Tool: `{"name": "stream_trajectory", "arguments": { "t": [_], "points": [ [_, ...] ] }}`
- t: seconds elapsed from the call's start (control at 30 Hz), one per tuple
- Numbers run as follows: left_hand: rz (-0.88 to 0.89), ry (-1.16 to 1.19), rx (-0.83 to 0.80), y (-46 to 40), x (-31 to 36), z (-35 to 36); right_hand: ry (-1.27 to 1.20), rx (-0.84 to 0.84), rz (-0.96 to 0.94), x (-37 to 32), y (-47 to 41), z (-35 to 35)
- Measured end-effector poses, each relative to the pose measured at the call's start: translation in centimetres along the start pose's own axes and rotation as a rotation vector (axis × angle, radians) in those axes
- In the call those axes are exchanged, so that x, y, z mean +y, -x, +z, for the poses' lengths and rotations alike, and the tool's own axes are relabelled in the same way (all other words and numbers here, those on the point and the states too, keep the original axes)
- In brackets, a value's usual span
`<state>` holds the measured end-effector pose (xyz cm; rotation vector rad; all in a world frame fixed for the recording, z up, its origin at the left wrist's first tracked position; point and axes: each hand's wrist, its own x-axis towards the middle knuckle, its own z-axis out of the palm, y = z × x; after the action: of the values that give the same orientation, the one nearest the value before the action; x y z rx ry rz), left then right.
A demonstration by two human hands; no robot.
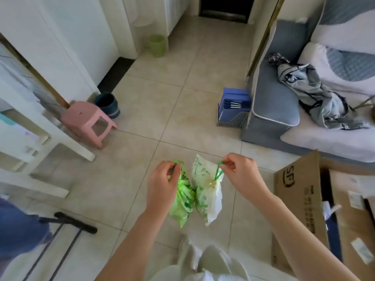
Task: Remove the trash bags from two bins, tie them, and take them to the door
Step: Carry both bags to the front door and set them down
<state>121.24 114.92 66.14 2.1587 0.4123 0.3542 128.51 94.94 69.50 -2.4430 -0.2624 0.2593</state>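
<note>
Two tied trash bags hang in front of me above the tiled floor. My left hand (pixel 164 179) pinches the green drawstring of a bright green bag (pixel 182 203). My right hand (pixel 241 173) pinches the green drawstring loop of a white bag with green print (pixel 207 197). The two bags touch side by side. A green bin (pixel 157 46) stands by the far white wall. A dark blue bin (pixel 107 104) sits behind a pink stool. A dark doorway (pixel 225 7) lies at the far end of the floor.
A pink stool (pixel 87 122) and white furniture (pixel 40 126) are on the left. A blue file holder (pixel 233 110) sits beside a grey sofa (pixel 274 106) with a folded umbrella (pixel 316 98). An open cardboard box (pixel 300 199) stands at my right. A black-handled tool (pixel 75 222) lies lower left.
</note>
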Motion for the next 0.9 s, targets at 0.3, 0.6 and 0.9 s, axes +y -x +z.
{"name": "stream_trajectory", "arguments": {
  "t": [0.3,0.6,0.9],
  "points": [
    [0.014,0.087,-0.05,-20.1,1.7,5.4,-0.041,0.063,0.023,0.4,-18.7,-1.6],
    [0.012,0.049,-0.035,-39.0,2.0,9.3,-0.037,0.027,0.001,-0.9,-37.4,-4.5],
    [0.074,0.031,-0.045,-57.7,1.9,11.9,-0.02,0.066,-0.013,-3.1,-56.0,-5.6]
  ]
}}
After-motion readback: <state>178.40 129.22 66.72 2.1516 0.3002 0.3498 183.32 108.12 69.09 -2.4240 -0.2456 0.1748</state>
